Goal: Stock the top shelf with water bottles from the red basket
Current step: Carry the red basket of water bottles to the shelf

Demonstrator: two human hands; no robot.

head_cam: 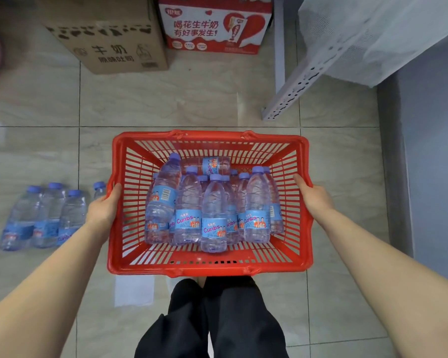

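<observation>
Both side rims of the red slatted plastic basket (pixel 207 270) are in your grip, left hand (pixel 102 208) and right hand (pixel 314 197), over the tiled floor (pixel 166 104). Its clear, purple-capped plastic water bottles (pixel 214 215) likely make it heavy. Take each smooth bottle round its labelled waist.

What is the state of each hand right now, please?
The left hand grips the left rim of the red basket.
The right hand grips its right rim.

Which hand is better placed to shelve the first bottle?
Probably right: the right hand holds the red basket nearest the shelf frame, beside an upright bottle; the left hand is farther.
</observation>
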